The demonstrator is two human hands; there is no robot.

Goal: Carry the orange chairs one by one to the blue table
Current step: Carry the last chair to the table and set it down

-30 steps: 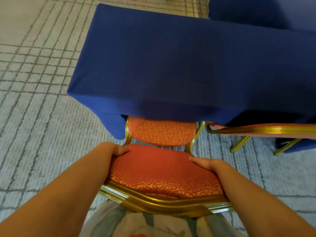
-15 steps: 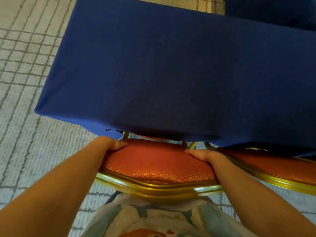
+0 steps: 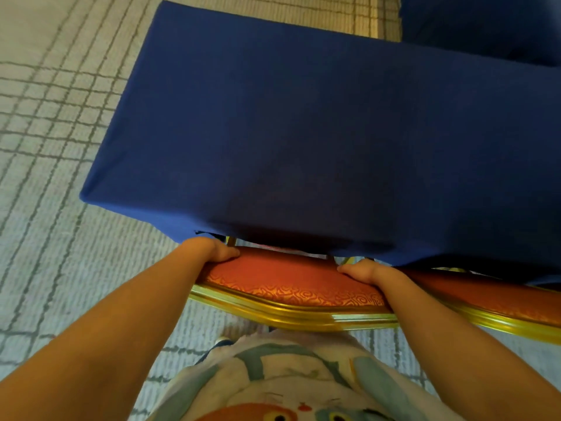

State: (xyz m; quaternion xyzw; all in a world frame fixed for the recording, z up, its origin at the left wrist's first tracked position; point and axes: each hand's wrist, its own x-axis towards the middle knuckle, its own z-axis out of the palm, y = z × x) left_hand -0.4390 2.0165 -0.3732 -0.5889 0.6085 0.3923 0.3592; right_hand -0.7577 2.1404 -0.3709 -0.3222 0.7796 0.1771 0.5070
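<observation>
An orange chair (image 3: 291,284) with a gold frame stands right in front of me, its backrest top showing and its seat hidden under the blue table (image 3: 303,132). My left hand (image 3: 212,252) grips the left end of the backrest, thumb on top. At the right end, my right hand (image 3: 364,270) grips the backrest the same way. A second orange chair (image 3: 485,302) stands beside it on the right, also tucked against the table.
Grey carpet (image 3: 60,177) with a dark grid pattern spreads to the left and below. Another blue-draped table (image 3: 485,22) sits at the top right. My patterned shirt (image 3: 288,384) fills the bottom centre.
The chair has slid forward under the blue table; its seat, visible a second ago, is now hidden by the cloth. Both hands kept their grip on the backrest.
</observation>
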